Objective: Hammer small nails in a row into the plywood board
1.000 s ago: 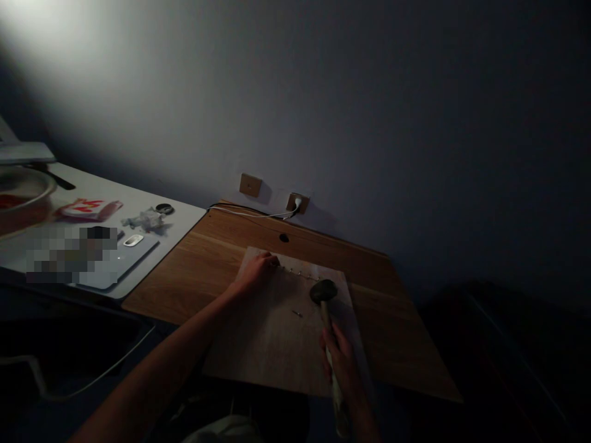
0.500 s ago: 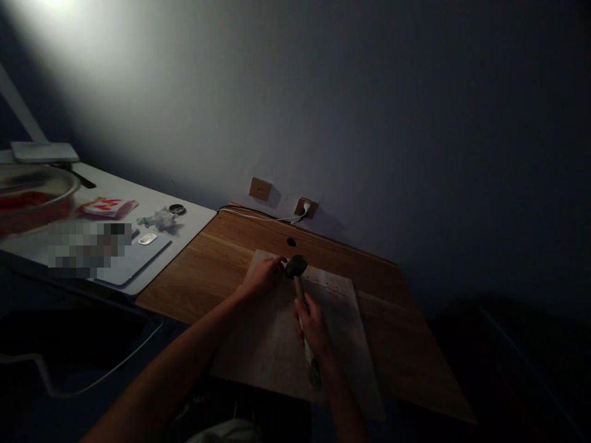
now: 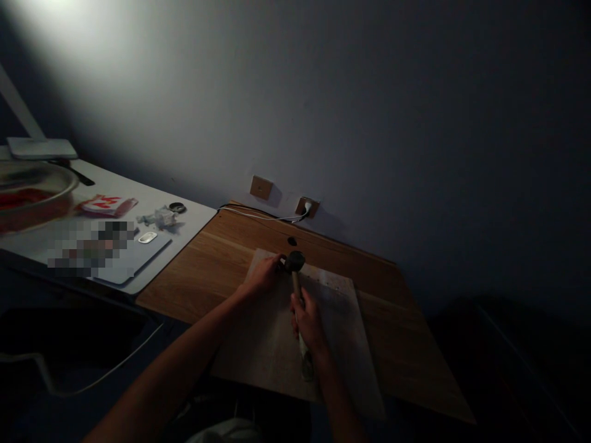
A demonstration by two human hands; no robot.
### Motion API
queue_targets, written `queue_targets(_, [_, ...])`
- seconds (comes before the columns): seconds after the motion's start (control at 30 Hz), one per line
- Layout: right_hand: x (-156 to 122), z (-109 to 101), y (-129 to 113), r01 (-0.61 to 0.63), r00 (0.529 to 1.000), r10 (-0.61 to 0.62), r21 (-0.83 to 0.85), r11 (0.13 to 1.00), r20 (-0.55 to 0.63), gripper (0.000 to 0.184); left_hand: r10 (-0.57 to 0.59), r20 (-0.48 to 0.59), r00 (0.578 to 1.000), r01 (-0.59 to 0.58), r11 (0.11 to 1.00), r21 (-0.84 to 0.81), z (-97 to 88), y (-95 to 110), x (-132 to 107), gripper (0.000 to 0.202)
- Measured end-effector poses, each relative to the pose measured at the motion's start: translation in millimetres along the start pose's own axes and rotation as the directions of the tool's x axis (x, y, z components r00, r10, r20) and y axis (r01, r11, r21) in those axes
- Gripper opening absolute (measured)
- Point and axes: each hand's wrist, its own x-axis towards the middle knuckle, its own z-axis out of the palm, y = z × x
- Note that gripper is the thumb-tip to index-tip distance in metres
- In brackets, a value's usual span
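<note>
My right hand point(image 3: 308, 320) is wrapped round the light handle of a hammer point(image 3: 295, 261) with a thick dark head. The hammer head is low over the far part of a pale wooden board point(image 3: 277, 344), right beside my left fingertips. My left hand point(image 3: 265, 274) rests at the board's far left part, thumb and fingers pinched together. Whatever is between them is too small and dark to make out. A row of small nail-like points point(image 3: 327, 283) runs along the board to the right of the hammer head.
The board lies on a wooden tabletop point(image 3: 194, 271). On the white table point(image 3: 203, 216) to the left are a clear bowl point(image 3: 69, 183), a red-and-white packet point(image 3: 108, 206), crumpled plastic point(image 3: 159, 218), a dark ring point(image 3: 177, 208) and a closed laptop point(image 3: 148, 255). A cable plugs into the wall socket point(image 3: 308, 208).
The hammer and my right hand have shifted slightly left and up, bringing the head closer to my left fingertips. My left hand stays in nearly the same place.
</note>
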Motion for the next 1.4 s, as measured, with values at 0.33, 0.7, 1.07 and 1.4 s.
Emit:
queue_targets(0.33, [1, -2, 1, -0.015, 1.000, 0.014, 0.034, 0.999, 0.022, 0.046, 0.021, -0.008, 1.000, -0.021, 1.000, -0.003, 5.5, -7, 0, 0.043])
queue_targets(0.7, [-53, -70, 15, -0.130, 0.990, 0.130, 0.002, 0.991, -0.049, 0.049, 0.402, 0.202, 0.893, -0.435, 0.887, 0.157, -0.8, 43, -27, 0.029])
queue_targets(1.07, [-64, -80, 35, -0.198, 0.970, 0.199, 0.017, 0.980, -0.137, 0.073, 0.657, 0.513, 0.552, -0.828, 0.503, 0.246, 10.7, 90, -56, 0.023])
queue_targets(1.4, [-64, -80, 36, -0.202, 0.976, 0.205, 0.034, 0.979, -0.080, 0.059, 0.173, 0.075, 0.982, -0.174, 0.984, 0.019, -22.1, 18, -18, 0.021])
